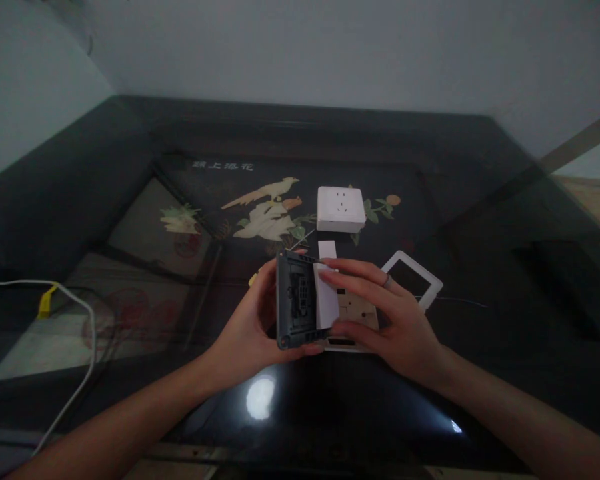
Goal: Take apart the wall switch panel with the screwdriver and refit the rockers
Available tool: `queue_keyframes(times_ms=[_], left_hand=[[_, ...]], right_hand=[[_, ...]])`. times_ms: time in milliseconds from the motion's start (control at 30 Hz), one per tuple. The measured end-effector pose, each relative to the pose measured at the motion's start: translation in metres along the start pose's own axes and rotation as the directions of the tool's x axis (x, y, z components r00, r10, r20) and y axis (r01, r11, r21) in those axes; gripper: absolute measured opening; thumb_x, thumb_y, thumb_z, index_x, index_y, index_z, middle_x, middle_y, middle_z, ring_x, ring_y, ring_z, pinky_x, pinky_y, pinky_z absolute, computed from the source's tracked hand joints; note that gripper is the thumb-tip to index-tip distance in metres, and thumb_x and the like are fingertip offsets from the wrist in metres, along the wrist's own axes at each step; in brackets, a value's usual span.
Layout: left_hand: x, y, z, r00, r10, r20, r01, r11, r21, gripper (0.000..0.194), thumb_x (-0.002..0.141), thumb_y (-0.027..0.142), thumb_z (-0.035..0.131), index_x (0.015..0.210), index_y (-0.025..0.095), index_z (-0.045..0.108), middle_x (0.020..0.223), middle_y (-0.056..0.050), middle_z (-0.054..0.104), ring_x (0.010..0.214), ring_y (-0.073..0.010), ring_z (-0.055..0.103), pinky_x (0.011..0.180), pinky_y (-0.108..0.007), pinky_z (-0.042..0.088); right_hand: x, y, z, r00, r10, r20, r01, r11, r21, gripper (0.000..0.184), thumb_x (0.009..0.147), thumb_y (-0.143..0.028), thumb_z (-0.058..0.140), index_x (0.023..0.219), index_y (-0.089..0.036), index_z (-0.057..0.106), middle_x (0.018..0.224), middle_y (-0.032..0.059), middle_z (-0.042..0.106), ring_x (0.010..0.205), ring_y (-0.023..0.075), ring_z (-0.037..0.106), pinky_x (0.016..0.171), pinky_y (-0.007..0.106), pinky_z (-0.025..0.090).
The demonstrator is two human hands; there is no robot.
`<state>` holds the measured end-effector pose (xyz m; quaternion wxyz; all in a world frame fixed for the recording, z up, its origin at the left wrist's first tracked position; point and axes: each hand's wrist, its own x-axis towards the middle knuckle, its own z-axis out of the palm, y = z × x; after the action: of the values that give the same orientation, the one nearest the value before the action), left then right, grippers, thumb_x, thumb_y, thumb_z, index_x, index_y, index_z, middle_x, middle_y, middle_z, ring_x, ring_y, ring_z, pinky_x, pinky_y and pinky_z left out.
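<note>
My left hand (247,327) grips a dark grey switch frame (295,300) from its left side, holding it upright above the table. My right hand (385,313) pinches a white rocker piece (326,300) against the right side of that frame, with a ring on one finger. Under my right hand lies a beige socket module (357,313) flat on the glass. A white face frame (414,279) lies just right of it. A small white rectangular piece (327,250) lies behind the grey frame. Farther back stands a white socket box (341,209).
The dark glass table (130,200) has a painted bird and flower design beneath it and reflects a ceiling light near the front edge. A white cable (83,320) with a yellow tag (45,301) runs along the left side. A pale wall rises behind.
</note>
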<state>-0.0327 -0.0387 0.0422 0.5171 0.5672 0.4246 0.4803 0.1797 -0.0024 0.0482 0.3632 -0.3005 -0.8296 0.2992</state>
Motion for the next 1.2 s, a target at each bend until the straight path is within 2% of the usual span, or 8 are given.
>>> queue_keyframes(times_ms=[300, 467, 600, 700, 800, 967, 1100, 1200], left_hand=[[-0.003, 0.000, 0.000, 1.000, -0.016, -0.013, 0.016, 1.000, 0.014, 0.084, 0.060, 0.030, 0.091, 0.131, 0.029, 0.047, 0.140, -0.007, 0.053, 0.133, -0.0300, 0.049, 0.111, -0.044, 0.043], [-0.004, 0.000, 0.003, 0.996, -0.080, 0.027, 0.082, 0.992, -0.095, 0.086, 0.063, 0.029, 0.089, 0.136, 0.032, 0.045, 0.147, -0.007, 0.049, 0.136, -0.0300, 0.047, 0.110, -0.043, 0.044], [-0.003, 0.002, 0.005, 0.985, -0.156, 0.078, 0.166, 0.977, -0.133, 0.089, 0.067, 0.022, 0.085, 0.143, 0.033, 0.039, 0.146, -0.008, 0.050, 0.135, -0.0308, 0.049, 0.108, -0.043, 0.046], [-0.005, 0.003, 0.004, 0.981, -0.171, 0.094, 0.184, 0.970, -0.157, 0.093, 0.069, 0.018, 0.083, 0.147, 0.034, 0.035, 0.146, -0.007, 0.051, 0.133, -0.0300, 0.051, 0.109, -0.042, 0.046], [-0.006, 0.001, 0.005, 0.974, -0.196, 0.110, 0.213, 0.960, -0.182, 0.093, 0.073, 0.015, 0.080, 0.148, 0.038, 0.031, 0.145, -0.004, 0.054, 0.131, -0.0266, 0.053, 0.109, -0.039, 0.045], [-0.007, -0.001, 0.009, 0.968, -0.238, 0.075, 0.247, 0.956, -0.155, 0.093, 0.077, 0.021, 0.077, 0.152, 0.037, 0.023, 0.147, -0.005, 0.051, 0.134, -0.0274, 0.051, 0.111, -0.041, 0.044], [-0.006, 0.002, 0.011, 0.968, -0.246, 0.046, 0.249, 0.964, -0.093, 0.088, 0.079, 0.025, 0.077, 0.151, 0.035, 0.028, 0.153, -0.004, 0.043, 0.139, -0.0280, 0.044, 0.114, -0.041, 0.040], [-0.005, 0.005, 0.013, 0.966, -0.248, 0.073, 0.256, 0.959, -0.119, 0.092, 0.076, 0.022, 0.078, 0.151, 0.034, 0.027, 0.147, -0.005, 0.052, 0.132, -0.0274, 0.052, 0.108, -0.040, 0.047]], right_hand=[[-0.004, 0.006, 0.006, 1.000, -0.022, -0.004, 0.022, 0.996, 0.081, 0.054, 0.085, -0.031, 0.070, 0.136, -0.041, 0.054, 0.139, 0.0045, 0.052, 0.127, 0.0218, 0.051, 0.101, 0.039, 0.052], [-0.003, 0.001, 0.005, 0.999, 0.052, 0.016, -0.054, 0.975, 0.215, 0.043, 0.091, -0.047, 0.058, 0.133, -0.038, 0.058, 0.139, 0.0067, 0.049, 0.128, 0.0239, 0.050, 0.102, 0.040, 0.051], [-0.002, -0.002, 0.008, 0.990, 0.126, -0.063, -0.112, 0.975, 0.193, 0.034, 0.089, -0.039, 0.065, 0.123, -0.037, 0.066, 0.132, 0.0050, 0.054, 0.123, 0.0228, 0.053, 0.104, 0.042, 0.048], [0.000, -0.003, 0.013, 0.974, 0.207, -0.092, -0.178, 0.950, 0.258, 0.049, 0.081, -0.034, 0.074, 0.128, -0.037, 0.061, 0.134, 0.0052, 0.053, 0.126, 0.0247, 0.052, 0.104, 0.045, 0.049], [0.002, -0.003, 0.015, 0.958, 0.284, -0.042, -0.253, 0.904, 0.345, 0.058, 0.080, -0.032, 0.076, 0.133, -0.035, 0.055, 0.136, 0.0072, 0.051, 0.125, 0.0253, 0.053, 0.096, 0.044, 0.054], [0.004, -0.002, 0.014, 0.949, 0.309, -0.062, -0.285, 0.926, 0.246, 0.057, 0.076, -0.033, 0.079, 0.129, -0.031, 0.059, 0.124, 0.0076, 0.056, 0.113, 0.0245, 0.059, 0.091, 0.043, 0.056], [0.003, 0.000, 0.014, 0.961, 0.249, -0.118, -0.233, 0.963, 0.137, 0.053, 0.078, -0.033, 0.076, 0.129, -0.031, 0.060, 0.118, 0.0069, 0.056, 0.110, 0.0236, 0.058, 0.093, 0.042, 0.054], [0.002, -0.002, 0.016, 0.965, 0.228, -0.133, -0.219, 0.973, 0.073, 0.053, 0.078, -0.034, 0.077, 0.128, -0.030, 0.060, 0.114, 0.0061, 0.055, 0.105, 0.0223, 0.058, 0.091, 0.039, 0.055]])
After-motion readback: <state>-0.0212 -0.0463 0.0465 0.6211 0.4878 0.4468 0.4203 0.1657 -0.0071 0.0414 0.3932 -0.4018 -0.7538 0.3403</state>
